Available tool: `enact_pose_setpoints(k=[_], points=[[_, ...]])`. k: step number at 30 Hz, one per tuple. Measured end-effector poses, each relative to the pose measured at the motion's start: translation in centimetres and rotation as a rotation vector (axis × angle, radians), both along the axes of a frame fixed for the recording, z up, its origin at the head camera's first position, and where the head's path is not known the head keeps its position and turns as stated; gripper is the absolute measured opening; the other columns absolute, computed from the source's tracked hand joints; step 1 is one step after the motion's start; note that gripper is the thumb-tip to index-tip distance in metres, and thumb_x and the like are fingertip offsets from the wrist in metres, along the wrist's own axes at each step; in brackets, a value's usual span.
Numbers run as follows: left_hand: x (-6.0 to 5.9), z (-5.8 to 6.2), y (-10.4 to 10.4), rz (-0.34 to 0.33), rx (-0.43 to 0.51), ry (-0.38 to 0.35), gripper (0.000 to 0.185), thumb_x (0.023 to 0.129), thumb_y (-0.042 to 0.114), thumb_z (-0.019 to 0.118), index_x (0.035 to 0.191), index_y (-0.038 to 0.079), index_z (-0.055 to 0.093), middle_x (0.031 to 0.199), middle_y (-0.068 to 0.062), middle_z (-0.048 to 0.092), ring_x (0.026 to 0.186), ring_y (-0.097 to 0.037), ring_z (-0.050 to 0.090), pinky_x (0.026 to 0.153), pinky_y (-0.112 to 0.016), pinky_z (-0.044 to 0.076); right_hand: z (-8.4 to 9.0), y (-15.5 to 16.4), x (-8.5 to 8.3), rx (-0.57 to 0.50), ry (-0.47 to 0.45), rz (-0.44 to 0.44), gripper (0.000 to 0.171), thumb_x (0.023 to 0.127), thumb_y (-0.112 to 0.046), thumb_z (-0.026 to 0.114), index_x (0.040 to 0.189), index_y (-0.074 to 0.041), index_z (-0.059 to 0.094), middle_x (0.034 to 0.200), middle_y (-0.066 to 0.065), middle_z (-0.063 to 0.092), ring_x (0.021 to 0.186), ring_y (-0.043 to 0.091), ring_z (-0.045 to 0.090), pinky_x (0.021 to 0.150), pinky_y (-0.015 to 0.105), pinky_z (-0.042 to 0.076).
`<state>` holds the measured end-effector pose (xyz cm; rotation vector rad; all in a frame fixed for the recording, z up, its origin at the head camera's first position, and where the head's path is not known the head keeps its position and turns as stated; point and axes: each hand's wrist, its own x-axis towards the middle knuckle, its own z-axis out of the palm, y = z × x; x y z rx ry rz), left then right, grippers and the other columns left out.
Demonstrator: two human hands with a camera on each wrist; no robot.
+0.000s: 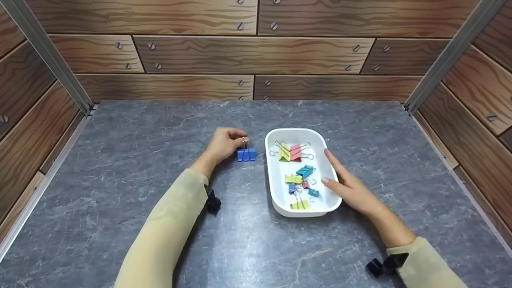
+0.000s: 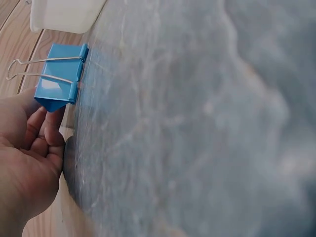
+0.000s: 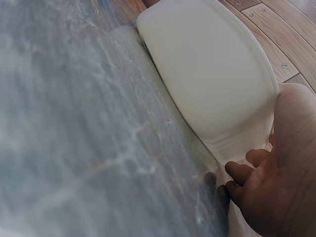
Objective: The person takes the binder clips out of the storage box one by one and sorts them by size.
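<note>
The left hand [image 1: 225,143] pinches the wire handles of a blue binder clip [image 1: 246,154] between curled fingertips, and the clip's body rests on the grey marbled tabletop [image 1: 160,168], just to the left of a white tray [image 1: 280,200]. In the left wrist view the same clip [image 2: 59,79] stands on the stone surface with its silver wire loops pointing away from the table, the fingers [image 2: 44,133] curled close beside it, and a corner of the tray [image 2: 64,15] showing just beyond. The right hand [image 1: 348,186] lies against the tray's right rim with its fingers stretched fairly straight along the edge and its thumb over the rim, touching the tray rather than closing round it; the right wrist view shows the tray's white outer wall [image 3: 212,84] with the palm and fingertips [image 3: 242,173] against it. Inside the tray lie several binder clips: a yellow one [image 1: 284,153] and a pink one [image 1: 296,152] side by side at the far end, a teal one [image 1: 305,171] near the middle, and smaller yellow, blue, pink and teal ones toward the near end. Wood-patterned panels [image 1: 256,52] wall in the table at the back and both sides.
</note>
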<state>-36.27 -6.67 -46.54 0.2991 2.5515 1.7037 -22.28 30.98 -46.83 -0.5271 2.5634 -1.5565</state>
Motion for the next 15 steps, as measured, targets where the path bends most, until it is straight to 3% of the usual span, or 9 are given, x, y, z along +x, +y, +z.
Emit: enact_pose_setpoints(k=[15], points=[[-0.06,-0.27,-0.15,0.015,-0.008,0.05,0.025,0.098,0.003,0.075,0.122,-0.003,0.077,0.116,-0.014,0.078,0.108,-0.024,0.072,0.097,-0.035,0.056,-0.12,0.01,0.09,0.008,-0.001,-0.011,0.079,0.108,-0.025,0.064,0.171,-0.03,0.017,0.177,0.007,0.014,0.156,0.032,0.023,0.111,0.012,0.032]])
